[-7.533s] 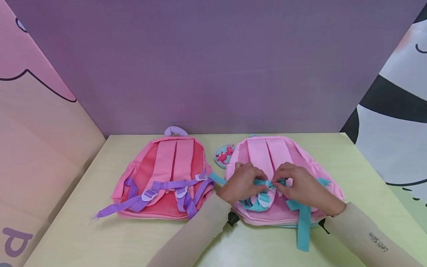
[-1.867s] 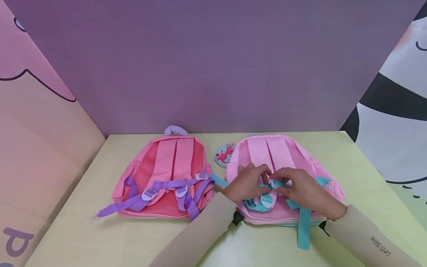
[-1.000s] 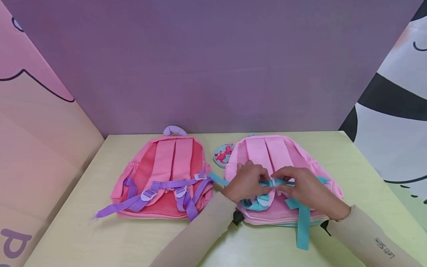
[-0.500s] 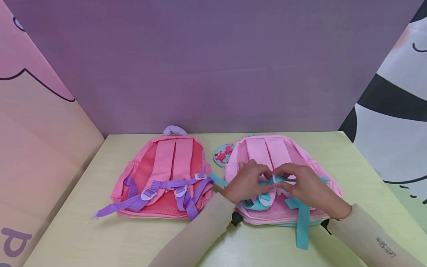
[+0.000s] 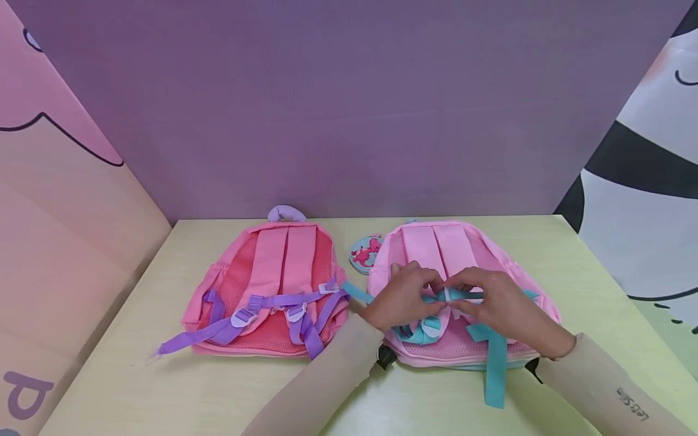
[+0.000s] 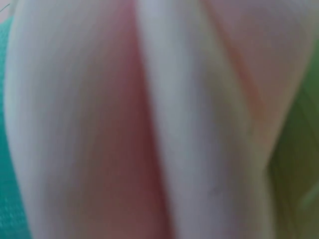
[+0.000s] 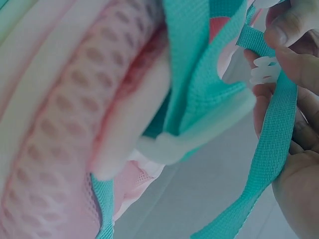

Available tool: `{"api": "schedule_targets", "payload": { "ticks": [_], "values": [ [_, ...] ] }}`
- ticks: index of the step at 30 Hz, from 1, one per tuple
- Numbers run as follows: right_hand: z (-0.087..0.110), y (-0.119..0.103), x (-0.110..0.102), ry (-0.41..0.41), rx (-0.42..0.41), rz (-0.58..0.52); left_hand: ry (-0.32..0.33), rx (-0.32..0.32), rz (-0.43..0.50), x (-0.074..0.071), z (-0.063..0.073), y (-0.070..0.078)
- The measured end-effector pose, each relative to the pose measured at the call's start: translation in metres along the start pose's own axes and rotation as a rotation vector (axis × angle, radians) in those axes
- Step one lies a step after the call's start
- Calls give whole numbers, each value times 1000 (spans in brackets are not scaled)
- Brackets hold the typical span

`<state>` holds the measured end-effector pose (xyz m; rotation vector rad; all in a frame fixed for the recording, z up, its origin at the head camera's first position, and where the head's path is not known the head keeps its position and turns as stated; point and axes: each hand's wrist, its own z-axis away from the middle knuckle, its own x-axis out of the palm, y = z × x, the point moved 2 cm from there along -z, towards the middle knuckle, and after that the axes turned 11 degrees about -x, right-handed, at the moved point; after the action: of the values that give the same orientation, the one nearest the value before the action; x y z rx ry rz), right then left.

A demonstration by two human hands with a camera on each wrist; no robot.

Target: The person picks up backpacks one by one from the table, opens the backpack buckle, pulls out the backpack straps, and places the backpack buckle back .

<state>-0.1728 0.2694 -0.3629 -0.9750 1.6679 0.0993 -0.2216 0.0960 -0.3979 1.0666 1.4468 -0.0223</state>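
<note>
A light pink backpack (image 5: 493, 260) lies back panel up on the right, its teal straps crossing the lower part. My left hand (image 5: 406, 297) pinches a teal strap (image 5: 468, 295) just left of a small white buckle (image 5: 448, 295). On the other side, my right hand (image 5: 498, 306) holds the buckle and strap between thumb and fingertips. The right wrist view shows fingers at the white toothed buckle (image 7: 264, 70), with teal webbing (image 7: 264, 149) trailing down. Blurred skin fills most of the left wrist view, beside a teal strip (image 6: 11, 164).
Left of my hands lies a coral backpack (image 5: 262, 266) with purple straps (image 5: 218, 332). A round teal tag (image 5: 364, 253) with a red figure sits between the bags. A loose teal strap end (image 5: 495, 375) hangs over the pink bag's front edge onto the table (image 5: 125, 363).
Both hands stay at the buckle. Since the oldest frame the buckle has shifted slightly right, and the strap between my right fingers shows more plainly. The backpacks lie as before.
</note>
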Motion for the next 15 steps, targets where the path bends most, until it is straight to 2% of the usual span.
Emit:
{"api": "schedule_targets", "payload": {
  "ticks": [15],
  "values": [
    [3, 2, -4, 2, -1, 27, -30, -37, 38, 1, 0, -1]
  ]
}}
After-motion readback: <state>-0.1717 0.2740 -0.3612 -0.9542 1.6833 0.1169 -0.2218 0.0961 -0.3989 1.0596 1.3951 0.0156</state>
